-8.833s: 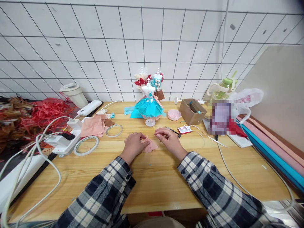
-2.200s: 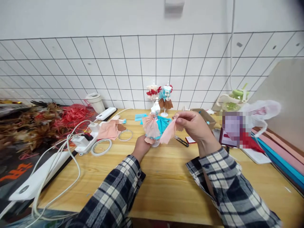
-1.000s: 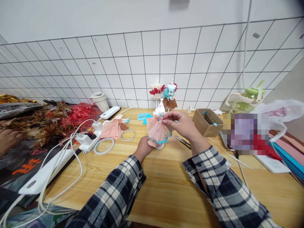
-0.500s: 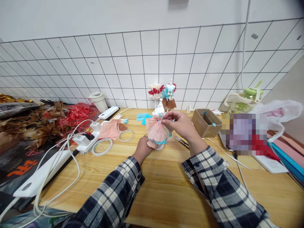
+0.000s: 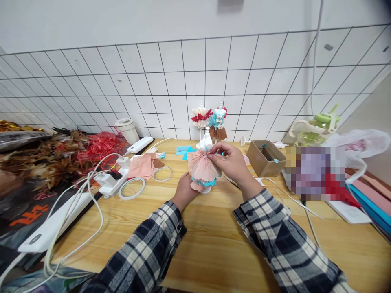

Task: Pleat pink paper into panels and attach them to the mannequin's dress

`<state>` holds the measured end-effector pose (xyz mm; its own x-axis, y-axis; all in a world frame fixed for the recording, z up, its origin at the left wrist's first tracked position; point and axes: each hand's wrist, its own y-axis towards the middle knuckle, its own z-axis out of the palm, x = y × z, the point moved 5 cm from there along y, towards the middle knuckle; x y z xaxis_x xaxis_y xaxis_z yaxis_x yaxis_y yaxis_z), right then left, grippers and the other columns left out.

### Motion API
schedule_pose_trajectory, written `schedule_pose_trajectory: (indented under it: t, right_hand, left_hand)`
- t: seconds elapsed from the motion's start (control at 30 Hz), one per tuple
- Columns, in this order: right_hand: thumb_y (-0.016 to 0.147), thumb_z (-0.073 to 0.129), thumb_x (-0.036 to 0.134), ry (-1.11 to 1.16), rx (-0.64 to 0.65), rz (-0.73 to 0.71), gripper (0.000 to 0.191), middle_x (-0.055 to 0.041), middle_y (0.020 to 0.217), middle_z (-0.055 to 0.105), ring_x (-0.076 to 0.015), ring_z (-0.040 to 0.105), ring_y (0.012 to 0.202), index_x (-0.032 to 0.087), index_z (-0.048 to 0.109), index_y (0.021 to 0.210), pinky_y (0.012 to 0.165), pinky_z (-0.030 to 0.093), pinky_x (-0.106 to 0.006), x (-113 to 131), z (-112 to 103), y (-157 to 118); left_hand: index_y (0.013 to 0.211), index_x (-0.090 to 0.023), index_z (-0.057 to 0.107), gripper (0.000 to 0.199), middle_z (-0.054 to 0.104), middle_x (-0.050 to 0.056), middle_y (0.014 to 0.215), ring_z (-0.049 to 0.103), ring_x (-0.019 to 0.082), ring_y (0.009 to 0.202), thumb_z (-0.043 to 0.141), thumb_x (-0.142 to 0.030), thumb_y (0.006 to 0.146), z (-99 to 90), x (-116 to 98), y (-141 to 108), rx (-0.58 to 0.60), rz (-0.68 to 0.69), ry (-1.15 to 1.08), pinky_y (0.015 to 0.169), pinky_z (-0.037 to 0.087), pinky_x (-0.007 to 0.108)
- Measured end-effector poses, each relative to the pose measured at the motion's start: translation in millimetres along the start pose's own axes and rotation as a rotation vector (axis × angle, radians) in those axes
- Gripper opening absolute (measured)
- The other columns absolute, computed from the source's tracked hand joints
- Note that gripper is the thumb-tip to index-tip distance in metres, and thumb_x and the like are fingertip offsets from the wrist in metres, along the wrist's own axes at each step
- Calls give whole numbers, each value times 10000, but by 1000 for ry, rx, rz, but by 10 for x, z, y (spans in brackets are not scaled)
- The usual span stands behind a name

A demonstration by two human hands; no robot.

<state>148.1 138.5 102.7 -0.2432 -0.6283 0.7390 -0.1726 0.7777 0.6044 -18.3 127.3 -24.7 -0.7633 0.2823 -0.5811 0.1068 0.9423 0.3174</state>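
A small white dress form (image 5: 207,139) stands upright on its round base in the middle of the table. On it is a pleated pink skirt (image 5: 201,166) with a blue ruffled hem. From the left, my left hand (image 5: 185,190) is closed around the form's lower part, its fingers mostly hidden behind the skirt. Thumb and forefinger of my right hand (image 5: 229,161) pinch the skirt at the waist, on its right side. Partly covered by my right hand, a pair of scissors (image 5: 234,184) lies on the table.
Two dressed forms, one cream and red (image 5: 200,118), one blue and brown (image 5: 220,122), stand by the tiled wall. Pink paper pieces (image 5: 142,166), tape rolls (image 5: 132,189) and a power strip (image 5: 113,183) lie left. At right are a cardboard box (image 5: 265,160) and a bottle (image 5: 317,128).
My right hand has shifted slightly down and right at the skirt's waist, covering more of the scissors. My left hand stays at the lower part of the form.
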Motion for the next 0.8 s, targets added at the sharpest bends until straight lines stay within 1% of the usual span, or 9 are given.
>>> schedule_pose_trajectory:
  t: [0.1, 0.2, 0.33, 0.4, 0.43, 0.5, 0.57, 0.67, 0.8]
  right_hand:
    - [743, 633, 171, -32, -15, -108, 54, -1, 799, 634, -146, 540, 718, 205, 602, 770, 670, 425, -280, 69, 32, -28]
    - [742, 637, 174, -60, -26, -183, 76, -1, 788, 617, -151, 528, 719, 206, 573, 768, 668, 419, -283, 92, 56, -44]
    - [747, 673, 242, -82, -88, -191, 130, -7, 804, 603, -158, 532, 743, 211, 547, 760, 687, 433, -294, 75, 20, -44]
    - [744, 697, 279, -76, -127, -152, 191, -22, 914, 619, -168, 558, 805, 219, 562, 865, 734, 450, -311, 63, -25, -42]
    - [734, 715, 299, -65, -123, -127, 292, -34, 1005, 623, -179, 574, 864, 229, 562, 972, 766, 458, -324, 56, -40, -40]
    - [725, 735, 337, -21, -52, -73, 558, -59, 1181, 597, -211, 585, 1003, 266, 484, 1218, 825, 471, -353, 36, -43, -36]
    - [745, 721, 370, 37, 39, -28, 709, -72, 1263, 571, -233, 575, 1097, 294, 381, 1362, 851, 483, -365, 9, -29, -39]
    - [769, 700, 391, 79, 88, -8, 770, -82, 1300, 560, -237, 579, 1116, 297, 317, 1430, 877, 493, -368, -31, -20, -45]
    - [791, 675, 396, 10, 47, -55, 760, -84, 1363, 514, -235, 584, 1107, 299, 299, 1444, 948, 461, -404, -29, -18, -32]
  left_hand:
    - [804, -170, 712, 159, 746, 83, 926, 646, 244, 1014, 676, -305, 728, -20, -30, -15, -13, 25, -22, 877, 491, 312]
    - [826, -167, 713, 173, 745, 87, 932, 646, 250, 1012, 673, -307, 733, -29, -46, -23, -14, 24, -30, 848, 501, 306]
    - [829, -175, 716, 183, 747, 81, 897, 661, 249, 965, 667, -326, 740, -20, -46, -29, 33, -24, -14, 821, 502, 302]
    - [864, -181, 718, 204, 746, 81, 924, 658, 250, 971, 666, -334, 740, -28, -50, -33, 42, -38, -12, 832, 497, 307]
    - [889, -185, 717, 220, 744, 81, 943, 653, 251, 984, 670, -337, 737, -33, -53, -34, 44, -41, -11, 847, 492, 312]
    - [941, -192, 711, 264, 740, 80, 965, 641, 253, 1012, 687, -338, 723, -37, -56, -31, 55, -38, 1, 899, 471, 330]
    - [985, -194, 701, 308, 738, 81, 959, 628, 257, 1032, 703, -334, 710, -35, -60, -21, 69, -22, 28, 966, 434, 358]
    - [1013, -198, 691, 329, 734, 85, 953, 604, 263, 1070, 708, -324, 710, -17, -64, 2, 89, 11, 65, 1041, 368, 394]
    - [1016, -214, 691, 321, 730, 78, 968, 598, 255, 1079, 706, -298, 707, -11, -44, 9, 75, -17, 34, 1075, 330, 393]
